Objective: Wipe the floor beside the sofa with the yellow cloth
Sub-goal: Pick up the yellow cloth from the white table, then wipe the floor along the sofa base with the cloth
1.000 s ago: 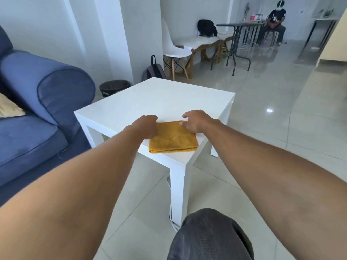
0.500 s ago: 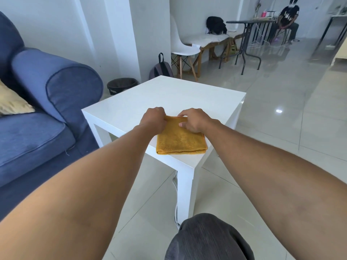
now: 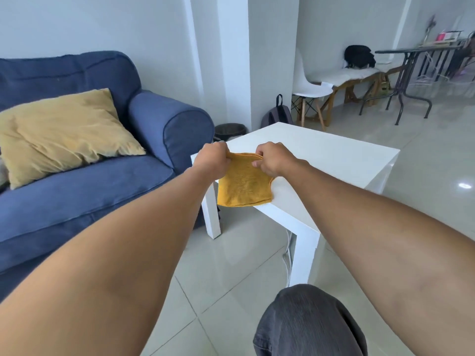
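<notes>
The folded yellow cloth (image 3: 243, 185) hangs from both my hands over the near left corner of the white side table (image 3: 321, 160). My left hand (image 3: 212, 160) grips its upper left corner and my right hand (image 3: 273, 160) pinches its upper right corner. The cloth's top edge is lifted off the tabletop while its lower edge sags at the table's rim. The blue sofa (image 3: 84, 160) stands to the left, its rounded armrest close to the table. Pale tiled floor (image 3: 231, 265) lies between the sofa and me.
A yellow cushion (image 3: 61, 132) lies on the sofa seat. A dark waste bin (image 3: 230, 131) and a backpack (image 3: 279, 115) sit by the white pillar. A white cable (image 3: 288, 255) runs down by the table's near leg. Chairs, a bench and a dark table stand far right. My knee (image 3: 308, 322) shows below.
Both hands closed on the cloth's far edge and raised it from lying flat on the table. My view swung left, bringing the sofa and cushion into sight.
</notes>
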Action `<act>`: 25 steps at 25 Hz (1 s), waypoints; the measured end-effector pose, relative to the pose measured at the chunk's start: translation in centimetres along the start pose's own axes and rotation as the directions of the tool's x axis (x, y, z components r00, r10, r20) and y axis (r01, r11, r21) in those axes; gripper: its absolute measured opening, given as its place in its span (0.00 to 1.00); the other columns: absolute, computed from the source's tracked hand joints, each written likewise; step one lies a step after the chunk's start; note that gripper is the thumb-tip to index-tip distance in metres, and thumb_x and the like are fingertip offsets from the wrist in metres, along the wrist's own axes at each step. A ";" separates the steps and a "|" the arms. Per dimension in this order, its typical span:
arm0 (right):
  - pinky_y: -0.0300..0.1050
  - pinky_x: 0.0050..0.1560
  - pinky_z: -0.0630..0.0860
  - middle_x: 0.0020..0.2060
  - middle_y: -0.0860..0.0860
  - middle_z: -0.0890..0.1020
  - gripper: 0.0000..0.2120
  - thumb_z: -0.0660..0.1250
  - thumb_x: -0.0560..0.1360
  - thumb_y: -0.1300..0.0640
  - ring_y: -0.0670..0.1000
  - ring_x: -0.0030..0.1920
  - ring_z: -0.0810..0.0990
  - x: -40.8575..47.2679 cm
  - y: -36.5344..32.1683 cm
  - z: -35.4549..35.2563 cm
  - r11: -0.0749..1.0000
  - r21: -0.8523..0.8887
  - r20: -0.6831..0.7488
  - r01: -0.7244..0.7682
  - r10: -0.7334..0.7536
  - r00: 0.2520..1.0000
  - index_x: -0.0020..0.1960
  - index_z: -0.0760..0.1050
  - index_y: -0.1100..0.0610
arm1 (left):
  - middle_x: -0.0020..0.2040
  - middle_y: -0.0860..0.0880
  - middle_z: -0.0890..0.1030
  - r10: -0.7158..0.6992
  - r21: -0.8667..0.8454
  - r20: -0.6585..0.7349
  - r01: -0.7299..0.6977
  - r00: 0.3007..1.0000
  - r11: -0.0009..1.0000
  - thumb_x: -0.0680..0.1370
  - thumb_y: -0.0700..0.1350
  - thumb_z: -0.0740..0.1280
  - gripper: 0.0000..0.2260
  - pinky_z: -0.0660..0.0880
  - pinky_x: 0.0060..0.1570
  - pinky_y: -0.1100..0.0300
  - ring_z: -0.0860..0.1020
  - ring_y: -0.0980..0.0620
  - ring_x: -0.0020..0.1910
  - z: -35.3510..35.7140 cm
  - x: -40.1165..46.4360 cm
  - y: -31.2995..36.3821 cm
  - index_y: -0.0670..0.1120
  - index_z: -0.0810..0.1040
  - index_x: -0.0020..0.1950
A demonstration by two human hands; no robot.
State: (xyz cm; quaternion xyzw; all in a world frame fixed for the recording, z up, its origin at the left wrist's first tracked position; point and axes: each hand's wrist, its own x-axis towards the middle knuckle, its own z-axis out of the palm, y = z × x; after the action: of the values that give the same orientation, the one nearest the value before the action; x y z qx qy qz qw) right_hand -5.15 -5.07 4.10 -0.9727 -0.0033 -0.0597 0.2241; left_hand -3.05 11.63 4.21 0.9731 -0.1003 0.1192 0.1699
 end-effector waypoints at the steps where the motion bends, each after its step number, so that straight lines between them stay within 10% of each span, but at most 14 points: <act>1: 0.55 0.60 0.77 0.57 0.57 0.80 0.09 0.69 0.78 0.50 0.61 0.56 0.79 -0.1 -1.8 0.3 1.000 -0.001 0.010 0.028 -0.028 1.000 0.55 0.77 0.53 | 0.56 0.41 0.78 -0.021 0.002 -0.016 0.021 1.000 1.000 0.79 0.40 0.62 0.11 0.76 0.48 0.50 0.77 0.41 0.53 -1.1 -0.7 -1.5 0.43 0.75 0.60; 15: 0.56 0.62 0.76 0.59 0.56 0.79 0.15 0.66 0.79 0.55 0.59 0.60 0.77 -3.6 -31.0 18.6 0.861 -0.008 0.372 0.508 -0.469 0.801 0.65 0.75 0.55 | 0.52 0.43 0.79 -0.486 0.073 -0.057 0.489 0.872 0.869 0.77 0.38 0.62 0.07 0.76 0.44 0.49 0.77 0.43 0.49 -10.7 -18.2 -30.9 0.45 0.74 0.54; 25: 0.50 0.51 0.80 0.48 0.55 0.82 0.06 0.67 0.78 0.59 0.59 0.49 0.82 -6.7 -36.7 46.2 0.847 0.044 0.656 0.530 -0.425 0.624 0.52 0.81 0.58 | 0.49 0.45 0.79 -0.736 0.108 0.195 0.732 0.648 0.673 0.77 0.39 0.60 0.07 0.74 0.40 0.53 0.76 0.45 0.44 3.9 -29.8 -51.6 0.47 0.74 0.52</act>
State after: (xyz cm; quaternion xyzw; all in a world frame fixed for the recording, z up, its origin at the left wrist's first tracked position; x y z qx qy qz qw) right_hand -7.76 48.21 -21.97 -0.9100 -0.3339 0.2200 0.1093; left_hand -18.52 62.41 -23.14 0.9388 0.2845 -0.0681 0.1818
